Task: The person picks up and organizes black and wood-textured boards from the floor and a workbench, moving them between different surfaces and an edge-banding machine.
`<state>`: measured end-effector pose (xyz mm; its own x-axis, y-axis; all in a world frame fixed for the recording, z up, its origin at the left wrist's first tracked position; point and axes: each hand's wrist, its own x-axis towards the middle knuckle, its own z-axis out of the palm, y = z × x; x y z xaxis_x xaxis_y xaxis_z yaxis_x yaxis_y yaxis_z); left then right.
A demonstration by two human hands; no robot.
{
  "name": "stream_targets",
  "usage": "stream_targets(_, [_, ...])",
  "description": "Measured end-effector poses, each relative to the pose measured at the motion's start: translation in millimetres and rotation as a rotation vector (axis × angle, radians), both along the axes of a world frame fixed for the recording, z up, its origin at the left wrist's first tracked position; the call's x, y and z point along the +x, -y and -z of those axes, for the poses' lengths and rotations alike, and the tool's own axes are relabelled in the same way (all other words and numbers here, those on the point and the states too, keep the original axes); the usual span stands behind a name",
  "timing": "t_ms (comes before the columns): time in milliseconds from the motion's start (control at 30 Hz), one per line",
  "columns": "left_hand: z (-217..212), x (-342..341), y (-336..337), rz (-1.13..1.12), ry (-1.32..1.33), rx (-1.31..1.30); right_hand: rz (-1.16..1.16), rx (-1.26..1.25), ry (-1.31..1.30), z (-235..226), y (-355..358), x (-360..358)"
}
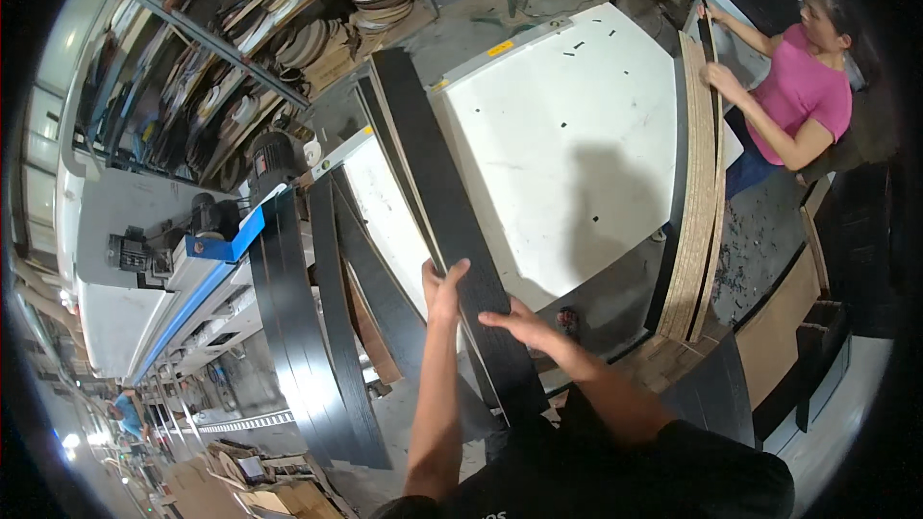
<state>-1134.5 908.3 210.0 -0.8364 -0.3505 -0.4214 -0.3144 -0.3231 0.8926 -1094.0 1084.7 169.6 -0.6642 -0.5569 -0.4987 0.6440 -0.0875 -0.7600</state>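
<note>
A long black board (437,154) slants away from my body, its far end reaching over the left part of a white tabletop (615,115). My left hand (443,290) is closed around its left edge, with the thumb up at the top. From the other side my right hand (520,325) grips the right edge, thumb lying over the black face. Along the left side of this board shows a pale edge, and another dark board (389,149) lies close beside it. The fingers under the board are hidden.
At the right, a co-worker in a pink top (808,86) handles a dark strip by a stack of boards (694,192). Black panels (298,327) lie at left, beside a machine with a blue rail (187,312). Shelves behind hold coiled strips (383,2). Small black scraps dot the tabletop.
</note>
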Motion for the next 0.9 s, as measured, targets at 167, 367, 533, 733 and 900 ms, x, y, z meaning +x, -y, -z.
stream_targets(167, [-12, -94, -58, 0.000, 0.193, -0.792, 0.219, 0.423, -0.432, -11, -51, -51])
stream_targets(367, [-7, -168, -137, 0.070, 0.379, -0.980, 0.150, 0.568, -0.728, -4, -87, -32])
stream_targets(533, [14, -182, -178, 0.187, 0.451, -1.082, 0.024, 0.762, -0.932, 16, -88, -9])
stream_targets(733, [9, -172, -168, 0.244, 0.426, -1.062, 0.143, 0.714, -0.872, 8, -75, -9])
stream_targets(900, [20, -84, -110, 0.081, 0.039, -1.107, 0.090, 0.778, -0.882, 1, -73, -9])
